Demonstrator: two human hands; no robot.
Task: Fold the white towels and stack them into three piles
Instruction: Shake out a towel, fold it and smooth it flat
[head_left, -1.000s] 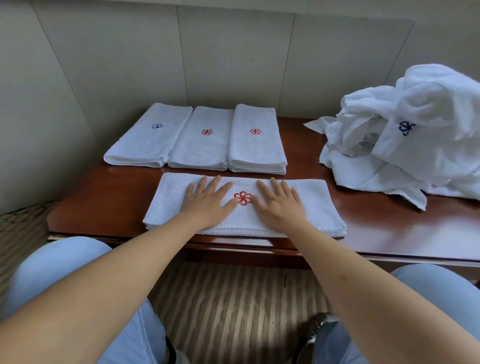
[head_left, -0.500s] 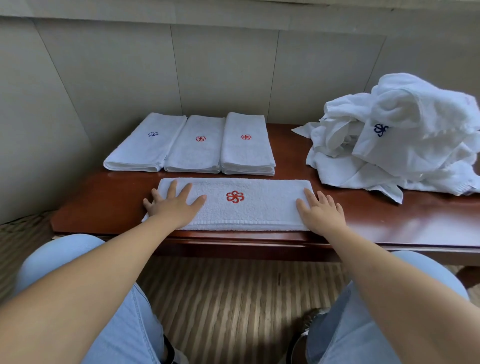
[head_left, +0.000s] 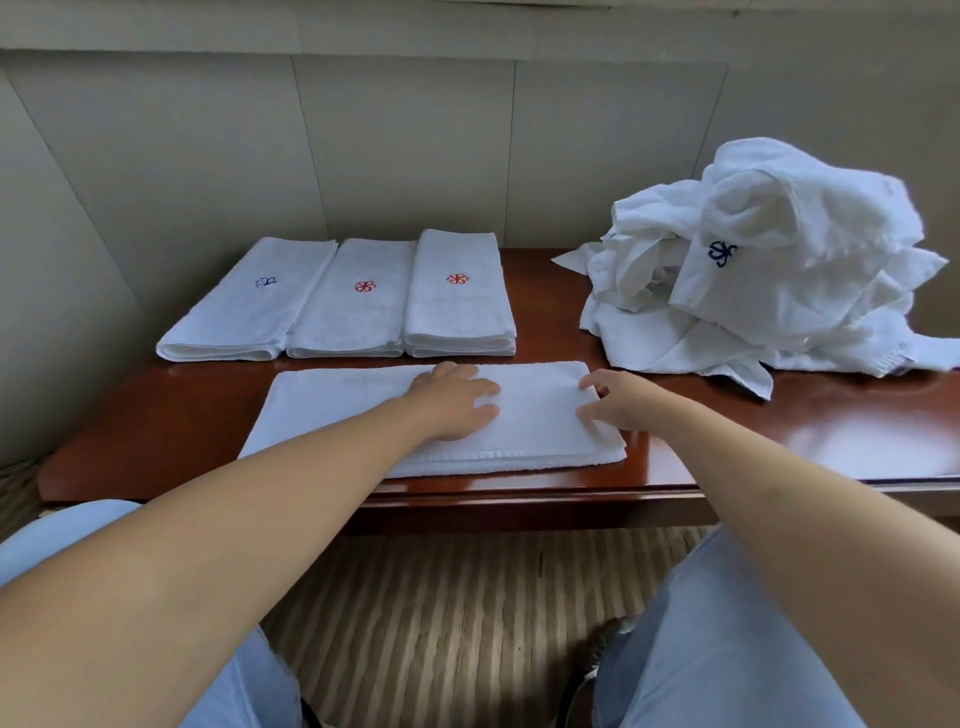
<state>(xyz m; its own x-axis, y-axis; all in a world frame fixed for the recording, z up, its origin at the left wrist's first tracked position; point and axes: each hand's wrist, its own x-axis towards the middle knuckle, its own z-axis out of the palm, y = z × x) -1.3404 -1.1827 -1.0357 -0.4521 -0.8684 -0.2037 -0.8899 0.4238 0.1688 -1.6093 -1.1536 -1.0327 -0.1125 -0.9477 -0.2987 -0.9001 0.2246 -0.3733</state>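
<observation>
The towels (head_left: 431, 415) are white, two folded ones (head_left: 457, 296) with a red flower mark and one (head_left: 249, 306) with a blue mark. The bench (head_left: 779, 431) is glossy red-brown; the floor (head_left: 441, 613) has beige and brown stripes.

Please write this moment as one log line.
left hand flat on towel | right hand pinching towel end | three piles behind
</observation>
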